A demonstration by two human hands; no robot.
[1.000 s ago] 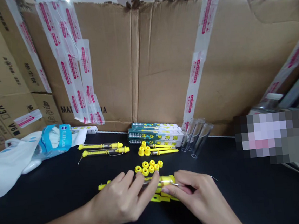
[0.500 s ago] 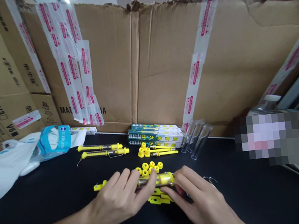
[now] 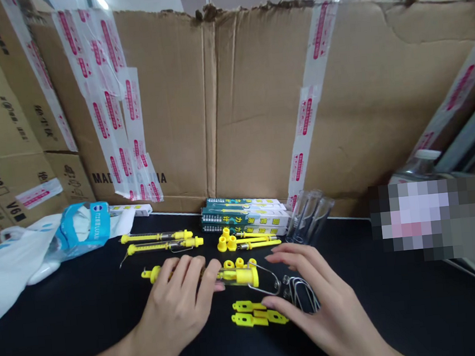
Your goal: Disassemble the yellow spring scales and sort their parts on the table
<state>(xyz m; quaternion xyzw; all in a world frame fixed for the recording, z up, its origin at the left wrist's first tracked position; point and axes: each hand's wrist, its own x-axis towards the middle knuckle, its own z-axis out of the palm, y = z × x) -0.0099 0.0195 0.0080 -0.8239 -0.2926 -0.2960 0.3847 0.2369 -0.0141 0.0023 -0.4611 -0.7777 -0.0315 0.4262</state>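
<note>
My left hand (image 3: 176,307) is shut on a yellow-ended spring scale with a clear tube (image 3: 234,276), its fingers wrapped over the barrel. A wire loop (image 3: 268,280) sticks out from the scale's right end. My right hand (image 3: 320,299) is open and holds nothing, its fingers spread just right of that loop. Beneath those fingers lie a small heap of bent wire hooks (image 3: 301,294) and several flat yellow plastic pieces (image 3: 254,314). Several yellow rings (image 3: 234,264) sit behind the scale, partly hidden by it.
Two spring scales (image 3: 162,241) lie on the black table (image 3: 401,308), beside yellow caps and rods (image 3: 244,243). Behind stand stacked printed boxes (image 3: 245,216) and clear tubes (image 3: 310,215). A white bag (image 3: 15,266) lies left, with cardboard behind everything.
My right hand has let go of the scale and opened, moving right. The scale has shifted left and back under my left hand, and the wire hooks now show.
</note>
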